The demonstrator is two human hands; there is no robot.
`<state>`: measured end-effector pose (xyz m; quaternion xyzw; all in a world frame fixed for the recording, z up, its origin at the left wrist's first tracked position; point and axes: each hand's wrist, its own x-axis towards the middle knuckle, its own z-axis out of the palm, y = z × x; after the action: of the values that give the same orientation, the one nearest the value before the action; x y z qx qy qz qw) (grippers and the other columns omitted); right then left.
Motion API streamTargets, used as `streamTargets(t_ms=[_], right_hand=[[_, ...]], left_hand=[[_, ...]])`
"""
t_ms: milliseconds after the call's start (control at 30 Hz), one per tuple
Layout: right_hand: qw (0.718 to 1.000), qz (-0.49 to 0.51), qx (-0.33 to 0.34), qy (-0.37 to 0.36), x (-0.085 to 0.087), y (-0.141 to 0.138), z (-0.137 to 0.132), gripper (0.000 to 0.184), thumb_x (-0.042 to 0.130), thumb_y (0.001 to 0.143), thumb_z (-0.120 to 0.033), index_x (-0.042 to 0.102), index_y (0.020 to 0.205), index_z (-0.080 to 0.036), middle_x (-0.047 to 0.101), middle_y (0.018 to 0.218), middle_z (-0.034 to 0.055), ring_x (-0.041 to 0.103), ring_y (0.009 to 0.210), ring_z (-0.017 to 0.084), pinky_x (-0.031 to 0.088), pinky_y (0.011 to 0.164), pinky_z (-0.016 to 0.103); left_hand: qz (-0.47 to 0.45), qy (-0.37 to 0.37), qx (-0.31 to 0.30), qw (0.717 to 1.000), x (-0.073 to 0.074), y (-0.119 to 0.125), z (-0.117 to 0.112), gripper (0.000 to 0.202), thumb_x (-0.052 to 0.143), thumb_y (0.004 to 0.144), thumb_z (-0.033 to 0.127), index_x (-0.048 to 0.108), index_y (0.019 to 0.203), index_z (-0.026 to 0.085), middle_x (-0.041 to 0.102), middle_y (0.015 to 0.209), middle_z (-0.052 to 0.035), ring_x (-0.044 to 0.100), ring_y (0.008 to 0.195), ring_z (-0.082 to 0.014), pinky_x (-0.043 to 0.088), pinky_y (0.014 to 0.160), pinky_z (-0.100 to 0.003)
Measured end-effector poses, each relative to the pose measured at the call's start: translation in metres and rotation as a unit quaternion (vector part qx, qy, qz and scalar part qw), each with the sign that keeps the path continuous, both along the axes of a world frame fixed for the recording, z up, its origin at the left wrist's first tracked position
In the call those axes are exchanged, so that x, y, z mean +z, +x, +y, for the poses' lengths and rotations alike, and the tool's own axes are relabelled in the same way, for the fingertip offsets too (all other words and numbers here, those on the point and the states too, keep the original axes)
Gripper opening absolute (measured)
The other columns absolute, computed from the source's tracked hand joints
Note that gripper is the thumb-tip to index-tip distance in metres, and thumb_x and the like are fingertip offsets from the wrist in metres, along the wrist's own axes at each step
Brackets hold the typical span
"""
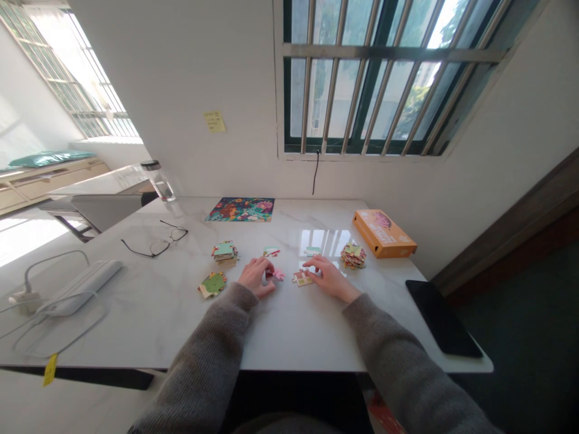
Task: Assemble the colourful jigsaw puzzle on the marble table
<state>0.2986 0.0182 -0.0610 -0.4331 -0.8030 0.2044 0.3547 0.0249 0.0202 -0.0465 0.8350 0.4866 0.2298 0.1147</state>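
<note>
- White marble-look tabletop (289, 343) is spreading across the view, with a barred window (389, 78) standing behind it at 1 o'clock.
- Flat black slab (442, 317) is lying at the table's 3 o'clock edge.
- Colourful assembled jigsaw puzzle (240, 210) is lying near the far edge at 12 o'clock, and an orange box (384, 234) is sitting at 1 o'clock.
- Black-framed glasses (156, 241) are resting open at 10 o'clock.
- Left hand (256, 277) is curling loosely, its fingertips (270, 284) touching a pink jigsaw piece (275, 275); whether it is gripping that piece is hard to tell.
- Right hand (330, 278) is lying open and flat, holding nothing, just beside a cream jigsaw piece (302, 278).
- Stack of jigsaw pieces (225, 253) is sitting at 11 o'clock, just beyond the left hand, while a looser pile of jigsaw pieces (353, 255) is lying at 1 o'clock.
- Green jigsaw pieces (212, 284) are lying in a small cluster at 10 o'clock.
- Single mint jigsaw piece (313, 251) is lying at 12 o'clock, near the right hand.
</note>
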Motion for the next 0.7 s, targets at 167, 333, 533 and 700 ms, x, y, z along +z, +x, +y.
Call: streamTargets(t_ms=[167, 333, 533, 700], right_hand=[[0.997, -0.043, 0.057, 0.021, -0.006, -0.004, -0.004, 0.032, 0.065, 0.086, -0.016, 0.068, 0.117, -0.023, 0.062, 0.112, 0.0084, 0.056, 0.107, 0.023, 0.044, 0.1, 0.041], [0.992, -0.115, 0.055, 0.017, -0.007, -0.002, -0.008, 0.034, 0.067, 0.087, -0.019, 0.069, 0.12, -0.03, 0.06, 0.117, 0.0076, 0.053, 0.109, 0.025, 0.04, 0.103, 0.046], [0.993, -0.117, 0.032, 0.009, -0.005, 0.01, -0.019, 0.026, 0.064, 0.09, -0.02, 0.071, 0.114, -0.028, 0.06, 0.112, 0.008, 0.054, 0.105, 0.025, 0.044, 0.097, 0.044], [0.994, -0.106, 0.02, 0.0, -0.002, 0.028, -0.034, 0.021, 0.064, 0.09, -0.023, 0.073, 0.108, -0.027, 0.061, 0.109, 0.0084, 0.056, 0.103, 0.025, 0.045, 0.096, 0.044]], left_hand=[[0.058, -0.041, 0.033, 0.997, -0.004, -0.004, -0.005, 0.034, 0.06, 0.066, 0.018, 0.056, 0.1, 0.022, 0.059, 0.105, -0.0067, 0.052, 0.101, -0.0278, 0.042, 0.087, -0.04], [0.094, -0.052, 0.038, 0.993, -0.006, -0.001, -0.01, 0.036, 0.06, 0.067, 0.017, 0.059, 0.102, 0.023, 0.058, 0.104, -0.0074, 0.051, 0.104, -0.0303, 0.04, 0.086, -0.042], [0.102, -0.043, 0.033, 0.993, -0.008, -0.002, -0.012, 0.034, 0.059, 0.066, 0.015, 0.06, 0.099, 0.025, 0.057, 0.104, -0.0067, 0.05, 0.104, -0.0299, 0.04, 0.086, -0.043], [0.099, -0.04, 0.029, 0.994, -0.01, -0.003, -0.012, 0.032, 0.058, 0.067, 0.016, 0.06, 0.098, 0.025, 0.057, 0.105, -0.0065, 0.05, 0.104, -0.0296, 0.039, 0.086, -0.043]])
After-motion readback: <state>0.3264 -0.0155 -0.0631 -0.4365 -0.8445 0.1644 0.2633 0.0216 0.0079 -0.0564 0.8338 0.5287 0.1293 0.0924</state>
